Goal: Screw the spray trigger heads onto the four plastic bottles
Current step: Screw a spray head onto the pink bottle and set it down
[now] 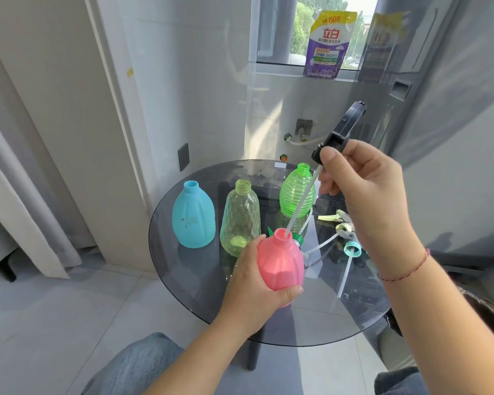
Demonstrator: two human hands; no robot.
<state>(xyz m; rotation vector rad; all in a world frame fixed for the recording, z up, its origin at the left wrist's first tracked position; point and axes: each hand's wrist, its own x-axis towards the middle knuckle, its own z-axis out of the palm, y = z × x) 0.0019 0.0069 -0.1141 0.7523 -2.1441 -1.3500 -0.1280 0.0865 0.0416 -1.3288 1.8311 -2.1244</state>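
Head view, left hand [254,283] gripping pink bottle [280,263], right hand [362,189] inserting black trigger head [340,132]

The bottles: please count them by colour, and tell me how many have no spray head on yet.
Blue bottle: 1
Pale yellow-green clear bottle: 1
Bright green bottle: 1
Pink bottle: 1, held in the left hand
Total: 4 bottles, all 4 with no head screwed on; the black spray head in the right hand has only its tube in the pink one.
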